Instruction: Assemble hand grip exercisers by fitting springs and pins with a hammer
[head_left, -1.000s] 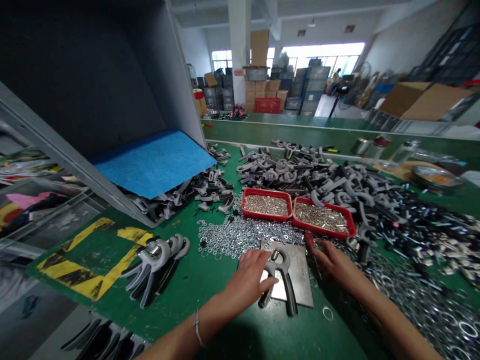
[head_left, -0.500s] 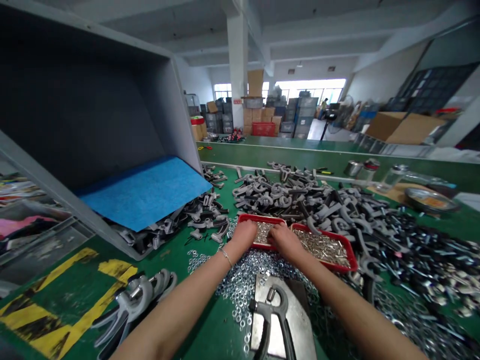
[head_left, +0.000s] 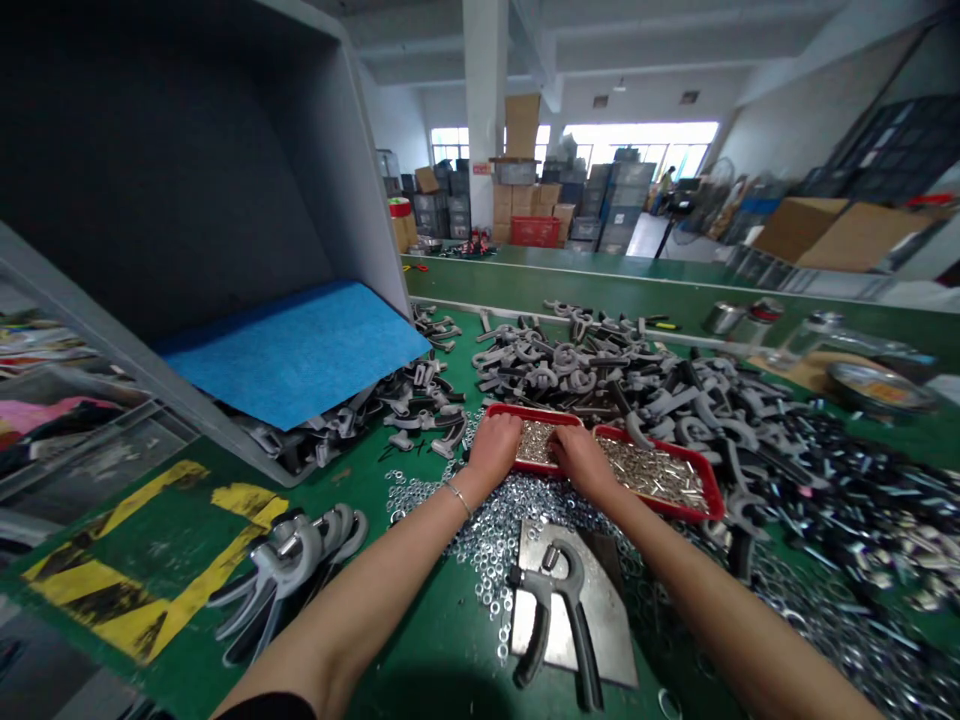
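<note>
Small metal parts [head_left: 535,440] lie in the left red tray [head_left: 536,411], at 12 o'clock before you; your left hand [head_left: 495,447] reaches in at its 9 o'clock side and your right hand [head_left: 583,458] at its 3 o'clock side. Both your hands have curled fingers, but the tips are hidden, so I cannot tell whether they grip any part. At 6 o'clock from this tray, 1 grey hand grip [head_left: 568,589] lies on the metal plate [head_left: 611,640], apart from your 2 hands.
</note>
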